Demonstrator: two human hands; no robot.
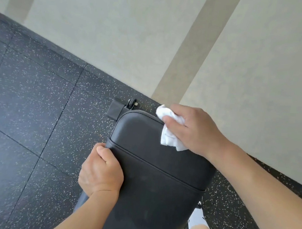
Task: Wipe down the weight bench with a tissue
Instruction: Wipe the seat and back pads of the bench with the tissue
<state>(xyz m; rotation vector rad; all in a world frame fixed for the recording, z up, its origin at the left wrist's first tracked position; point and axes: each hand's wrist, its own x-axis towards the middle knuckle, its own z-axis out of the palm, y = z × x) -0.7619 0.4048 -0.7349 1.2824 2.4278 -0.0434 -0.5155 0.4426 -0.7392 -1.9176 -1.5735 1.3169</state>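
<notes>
The black padded weight bench (152,177) runs from the bottom centre up toward the wall, with a stitched seam across it. My right hand (196,130) presses a crumpled white tissue (170,135) onto the pad's far right corner. My left hand (102,172) grips the bench's left edge just below the seam, fingers curled under the side.
A black frame foot with a small wheel (122,106) sticks out past the bench's far end. Speckled black rubber floor tiles (34,114) spread to the left. A pale wall (170,43) stands close behind the bench. A white sock and shoe (197,219) show at the bench's right.
</notes>
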